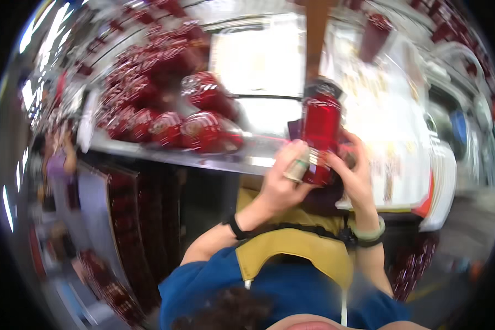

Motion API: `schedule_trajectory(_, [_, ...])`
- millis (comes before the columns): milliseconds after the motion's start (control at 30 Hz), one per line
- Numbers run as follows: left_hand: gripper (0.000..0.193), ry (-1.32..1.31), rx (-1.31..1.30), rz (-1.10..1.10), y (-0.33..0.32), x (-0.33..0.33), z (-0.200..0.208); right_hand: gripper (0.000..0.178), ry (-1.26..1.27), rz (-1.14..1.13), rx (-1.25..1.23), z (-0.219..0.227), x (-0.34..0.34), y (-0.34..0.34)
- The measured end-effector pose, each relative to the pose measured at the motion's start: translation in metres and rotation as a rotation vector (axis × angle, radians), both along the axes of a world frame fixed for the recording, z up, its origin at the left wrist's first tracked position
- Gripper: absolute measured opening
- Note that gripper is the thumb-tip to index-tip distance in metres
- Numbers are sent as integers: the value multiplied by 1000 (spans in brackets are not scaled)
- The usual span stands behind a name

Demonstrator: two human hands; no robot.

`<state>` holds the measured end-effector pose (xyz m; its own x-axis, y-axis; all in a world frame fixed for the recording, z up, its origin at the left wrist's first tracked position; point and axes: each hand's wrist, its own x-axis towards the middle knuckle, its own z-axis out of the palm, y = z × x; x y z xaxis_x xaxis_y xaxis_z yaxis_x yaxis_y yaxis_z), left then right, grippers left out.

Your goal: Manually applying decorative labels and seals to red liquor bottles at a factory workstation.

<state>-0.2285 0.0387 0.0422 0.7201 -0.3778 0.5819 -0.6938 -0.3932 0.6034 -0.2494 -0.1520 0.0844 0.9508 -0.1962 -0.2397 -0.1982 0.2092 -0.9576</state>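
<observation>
Gripping the near end of a glossy red cylindrical container [321, 124], perhaps a bottle given the blur, left hand [282, 176] and right hand [358, 179] flank it over the counter's [253, 160] front edge. Its long axis points away, toward a brown post [317, 38]; rounded red containers [202, 132] crowd the front edge leftward.

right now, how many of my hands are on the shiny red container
2: your left hand at the lower left side of the red container, and your right hand at its lower right.
</observation>
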Motion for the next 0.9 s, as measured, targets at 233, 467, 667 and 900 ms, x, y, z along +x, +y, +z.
schedule_trajectory(233, [89, -58, -3, -116, -7, -2, -4, 57, -24, 7, 2, -19, -9, -8])
schedule_trajectory(467, [79, -139, 162, 28, -25, -12, 11, 78, -121, 153, 393, -52, -12, -45])
schedule_trajectory(667, [46, -112, 223, 100, -36, -17, 19, 51, -132, 133, 247, -52, -1, -76])
schedule_trajectory(900, [73, -107, 279, 150, -40, -22, 9, 42, -249, -66, -237, -23, 1, -66])
